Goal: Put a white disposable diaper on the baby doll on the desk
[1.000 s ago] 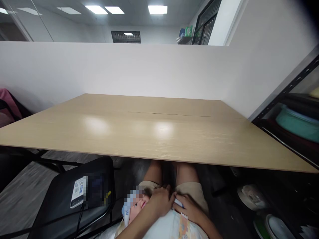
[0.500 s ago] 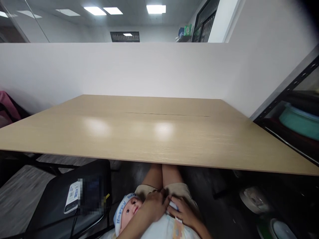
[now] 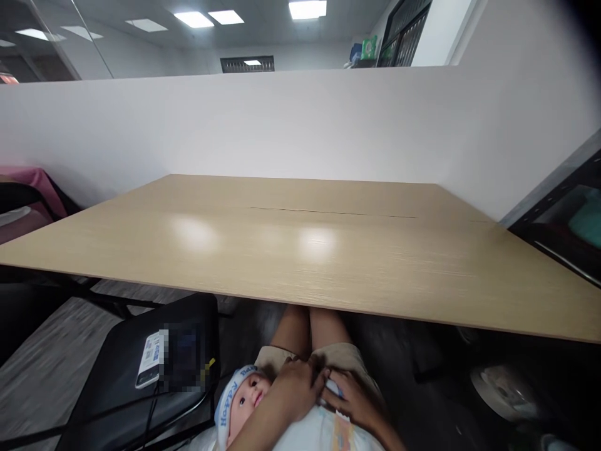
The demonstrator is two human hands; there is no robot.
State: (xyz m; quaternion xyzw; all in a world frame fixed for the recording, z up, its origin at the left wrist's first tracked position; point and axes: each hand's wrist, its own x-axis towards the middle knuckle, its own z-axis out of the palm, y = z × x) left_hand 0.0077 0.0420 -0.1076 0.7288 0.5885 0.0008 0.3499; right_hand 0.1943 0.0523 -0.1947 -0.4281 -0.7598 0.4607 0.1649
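A baby doll (image 3: 244, 404) in a blue-and-white lettered cap (image 3: 230, 401) lies across the lap, its face turned up. White diaper-like material with an orange patch (image 3: 344, 432) covers the front below it. My left hand (image 3: 299, 387) reaches across the doll's body from the left, fingers curled down over it, their tips hidden. Beside it, my right hand (image 3: 352, 398) lies on the white material with its fingers apart; white and a bit of blue show between them. The two hands nearly meet at the thumb.
A wide wooden table (image 3: 282, 257) stands ahead, against a white partition (image 3: 291, 125). To the left, a black chair (image 3: 117, 376) carries a phone-like white-labelled device (image 3: 150, 360) with a cable. A dark-framed shelf (image 3: 563, 213) stands at the right; a pale rounded object (image 3: 502, 391) sits below the table.
The view has turned slightly, so the table and chair sit a little differently in the picture. Both hands stay on the doll and the white material, with almost no movement.
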